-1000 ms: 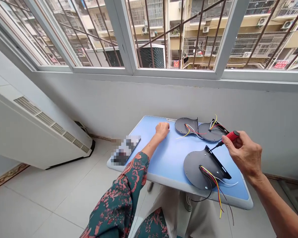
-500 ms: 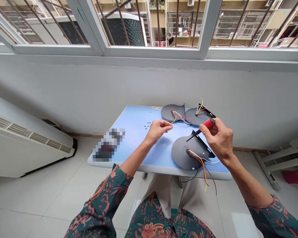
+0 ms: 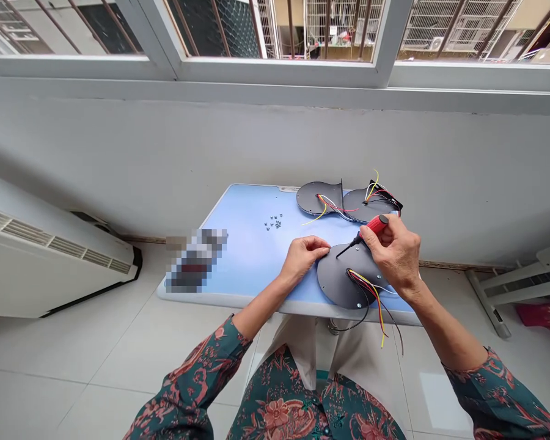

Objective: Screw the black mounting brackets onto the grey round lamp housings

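Observation:
My right hand (image 3: 398, 256) grips a screwdriver (image 3: 373, 227) with a red and black handle. Its dark shaft slants down to the left, the tip over the upper left of a round dark grey housing (image 3: 343, 281). My left hand (image 3: 306, 256) is at that housing's left edge, thumb and fingers pinched together; whatever is between them is too small to make out. Red, yellow, black and white wires (image 3: 369, 286) come out of a hole in the housing and hang past the table's front edge. A few silvery screw heads show on its face.
Two similar grey housings (image 3: 318, 198) with wires lie at the back of the blue table (image 3: 242, 244). Several small screws (image 3: 275, 222) are scattered left of them. A blurred-out patch (image 3: 197, 263) covers the table's left end. Behind stands a wall below a barred window.
My left hand has come down and right from above the table to the housing's edge. The screwdriver has moved slightly left and lower over the housing. The view has tilted slightly downward.

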Demonstrator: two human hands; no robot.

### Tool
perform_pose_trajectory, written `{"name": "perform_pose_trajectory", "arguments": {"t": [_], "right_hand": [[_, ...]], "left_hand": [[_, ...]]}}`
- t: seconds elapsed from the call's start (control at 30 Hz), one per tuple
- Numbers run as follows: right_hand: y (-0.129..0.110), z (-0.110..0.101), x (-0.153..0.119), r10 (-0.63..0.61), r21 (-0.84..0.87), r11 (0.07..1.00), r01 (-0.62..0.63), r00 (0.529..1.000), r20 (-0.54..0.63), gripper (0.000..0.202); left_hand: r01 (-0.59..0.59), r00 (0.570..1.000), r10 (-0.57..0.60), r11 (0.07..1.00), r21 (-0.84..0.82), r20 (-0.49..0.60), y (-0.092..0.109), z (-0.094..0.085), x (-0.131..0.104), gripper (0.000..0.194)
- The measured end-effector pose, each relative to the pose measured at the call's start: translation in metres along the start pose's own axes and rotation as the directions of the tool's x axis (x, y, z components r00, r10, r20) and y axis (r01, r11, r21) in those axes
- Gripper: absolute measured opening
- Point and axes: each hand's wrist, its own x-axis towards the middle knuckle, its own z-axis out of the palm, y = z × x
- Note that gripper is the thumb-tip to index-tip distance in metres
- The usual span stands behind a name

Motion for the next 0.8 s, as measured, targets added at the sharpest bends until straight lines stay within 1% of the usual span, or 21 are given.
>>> {"name": "perform_pose_trajectory", "arguments": {"t": [0.13,0.2,0.4,0.57,0.8], "right_hand": [[-0.003,0.004,0.001,0.002,0.000,1.000,-0.002,1.000,0.012,0.026],[-0.004,0.006,0.000,0.004,0.009,1.000,-0.005,1.000,0.015,0.026],[-0.003,0.014,-0.001,-0.005,0.056,0.998,0.005,1.000,-0.010,0.025],[0.002,0.020,-0.002,-0.041,0.070,0.997,0.044,0.998,-0.042,0.026],[0.003,0.020,-0.004,-0.048,0.064,0.997,0.052,0.997,-0.067,0.024]], "left_hand": [[-0.050,0.999,0.050,0.999,0.017,0.006,-0.001,0.000,-0.003,0.022],[-0.057,0.998,0.057,0.998,0.024,0.005,-0.001,0.000,-0.004,0.023],[-0.029,1.000,0.029,0.999,-0.019,0.011,0.000,-0.003,-0.008,0.020],[-0.025,0.999,0.026,0.999,-0.041,0.026,0.000,-0.003,-0.006,0.021],[-0.010,0.997,0.015,0.998,-0.067,0.075,0.001,-0.004,0.000,0.025]]}}
